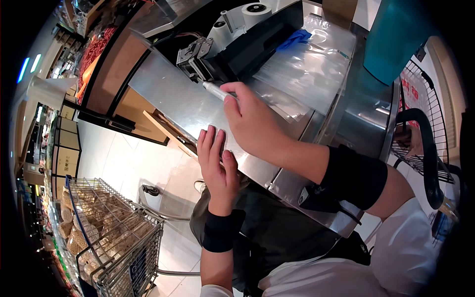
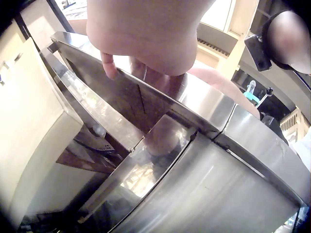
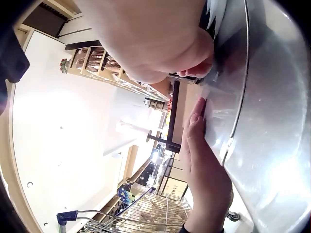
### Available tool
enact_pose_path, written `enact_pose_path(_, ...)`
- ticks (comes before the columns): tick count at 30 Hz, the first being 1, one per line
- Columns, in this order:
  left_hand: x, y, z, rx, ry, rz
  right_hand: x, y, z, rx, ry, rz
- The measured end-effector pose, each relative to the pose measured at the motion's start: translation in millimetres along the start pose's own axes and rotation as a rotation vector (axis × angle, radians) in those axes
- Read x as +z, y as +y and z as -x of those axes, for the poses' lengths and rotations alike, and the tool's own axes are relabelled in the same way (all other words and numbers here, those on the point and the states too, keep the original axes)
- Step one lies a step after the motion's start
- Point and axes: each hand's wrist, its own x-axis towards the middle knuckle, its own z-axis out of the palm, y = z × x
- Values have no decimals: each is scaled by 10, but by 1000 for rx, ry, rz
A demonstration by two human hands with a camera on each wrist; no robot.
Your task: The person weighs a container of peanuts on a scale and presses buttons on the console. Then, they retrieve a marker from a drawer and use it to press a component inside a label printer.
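My right hand (image 1: 252, 121) grips a whitish, pen-shaped stick (image 1: 213, 90) whose tip points at the metal mechanism (image 1: 195, 58) of an opened machine on the counter. Thumb and fingers close round the stick's near part and hide it. Lower and to the left, my left hand (image 1: 215, 163) rests with extended fingers at the edge of the stainless steel counter (image 1: 168, 96). In the right wrist view the left hand (image 3: 204, 170) lies along that edge, while the right hand (image 3: 150, 39) covers what it holds. The left wrist view shows the left hand (image 2: 141, 34) over the metal edge.
Clear plastic bags (image 1: 307, 69) and a blue crumpled piece (image 1: 295, 39) lie right of the machine's black cover (image 1: 257, 47). White rolls (image 1: 256, 14) sit behind. A loaded shopping cart (image 1: 118, 232) stands at lower left, a black wire basket (image 1: 420, 114) at right.
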Motion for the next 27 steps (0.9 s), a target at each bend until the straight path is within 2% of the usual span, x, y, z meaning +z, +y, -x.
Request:
enact_pose_path(10,-4,-17,7,4,-9,-4,-51,-143,22,155,-9,-174)
enact_pose_path(16,-13,-3,-5,4,-17,-1,-22,-129,19,160,20,-266)
enact_pose_path(20,18,-27,15,8,-2,-3,8,-78,6,160,46,-262)
enact_pose_path(22,29,-34,1,13,14,7,38,-15,-35,119,85,-138)
enact_pose_path(27,9,-30,7,20,7,47,120,62,-54,142,119,-137)
